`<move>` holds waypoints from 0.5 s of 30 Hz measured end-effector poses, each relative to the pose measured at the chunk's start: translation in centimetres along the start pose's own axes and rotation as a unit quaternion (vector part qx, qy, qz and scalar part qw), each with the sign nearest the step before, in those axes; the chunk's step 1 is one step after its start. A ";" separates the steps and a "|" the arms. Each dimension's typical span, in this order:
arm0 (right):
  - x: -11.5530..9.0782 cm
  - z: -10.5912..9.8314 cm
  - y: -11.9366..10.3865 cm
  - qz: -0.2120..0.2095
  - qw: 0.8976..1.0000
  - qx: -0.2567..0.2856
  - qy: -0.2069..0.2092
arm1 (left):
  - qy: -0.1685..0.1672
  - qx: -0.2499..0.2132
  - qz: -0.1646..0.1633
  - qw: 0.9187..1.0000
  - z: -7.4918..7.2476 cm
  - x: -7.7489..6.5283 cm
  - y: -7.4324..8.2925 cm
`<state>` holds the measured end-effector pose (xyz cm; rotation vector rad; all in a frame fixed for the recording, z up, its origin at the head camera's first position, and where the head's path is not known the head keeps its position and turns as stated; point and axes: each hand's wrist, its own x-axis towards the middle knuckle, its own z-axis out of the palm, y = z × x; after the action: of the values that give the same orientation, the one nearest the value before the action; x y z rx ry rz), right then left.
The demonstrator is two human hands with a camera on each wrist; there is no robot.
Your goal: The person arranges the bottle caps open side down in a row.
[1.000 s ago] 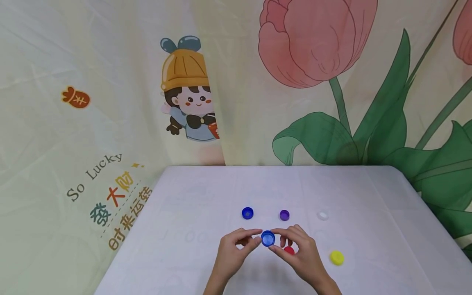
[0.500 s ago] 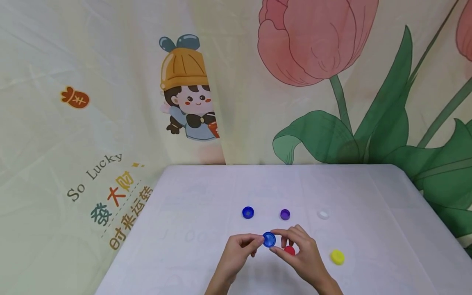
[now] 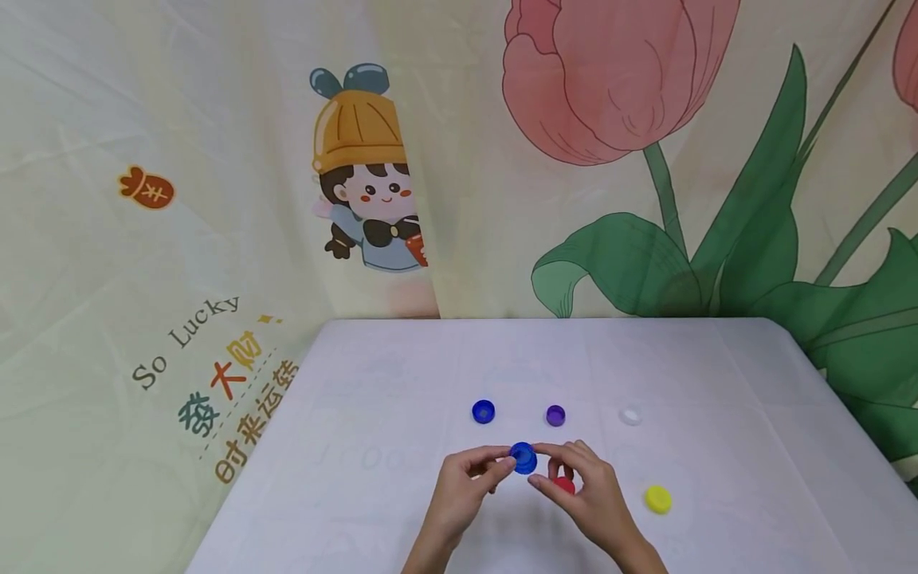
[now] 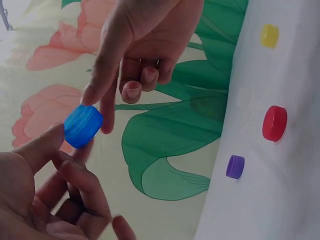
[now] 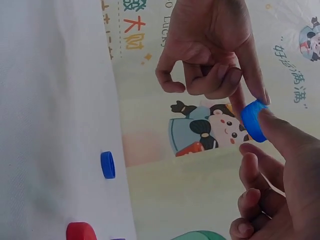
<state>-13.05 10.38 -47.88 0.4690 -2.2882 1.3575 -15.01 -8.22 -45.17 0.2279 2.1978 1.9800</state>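
Observation:
Between my two hands a blue bottle cap [image 3: 523, 458] is held up above the near part of the table. My left hand [image 3: 464, 488] pinches its left side with thumb and index finger. On the right side, the thumb and index finger of my right hand [image 3: 590, 493] grip the cap's edge. In the left wrist view the cap [image 4: 83, 126] shows its ridged side, with fingertips at opposite edges. The right wrist view has my right thumb overlapping the cap [image 5: 254, 121]. A red cap [image 3: 565, 485] lies beyond my right fingers, partly hidden.
On the white table [image 3: 358, 510] lie a dark blue cap [image 3: 484, 411], a purple cap [image 3: 555, 415] and a clear cap [image 3: 630, 414] in a row farther back. A yellow cap [image 3: 657, 500] lies to the right. A printed curtain [image 3: 473, 199] hangs behind the table.
My left hand has moved slightly right, and its thumb and index finger now overlap the blue cap's edge. The cap has tilted, showing more of its side. My right hand stays nearly in place.

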 end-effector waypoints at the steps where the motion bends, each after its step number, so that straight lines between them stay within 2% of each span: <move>1: 0.0 0.0 0.0 0.013 1.000 0.010 -0.005 | 0.001 0.006 0.014 1.000 0.0 -0.1 0.2; 4: -0.1 -0.1 -0.1 0.060 0.996 0.056 -0.026 | 0.003 0.039 0.066 0.997 0.1 -0.6 1.3; 7: 0.0 -0.4 -0.4 0.101 0.987 0.117 -0.051 | 0.004 0.066 0.119 0.991 0.2 -1.1 2.0; 11: 0.2 -0.7 -0.6 0.141 0.972 0.171 -0.081 | 0.003 0.096 0.162 0.982 0.3 -0.8 1.1; 15: 0.2 -0.8 -0.6 0.175 0.962 0.185 -0.099 | 0.001 0.125 0.185 0.975 0.2 -0.4 -0.1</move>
<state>-12.81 10.80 -46.99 0.3338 -2.3583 2.0162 -14.53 -8.13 -45.31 0.7175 2.5568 1.8537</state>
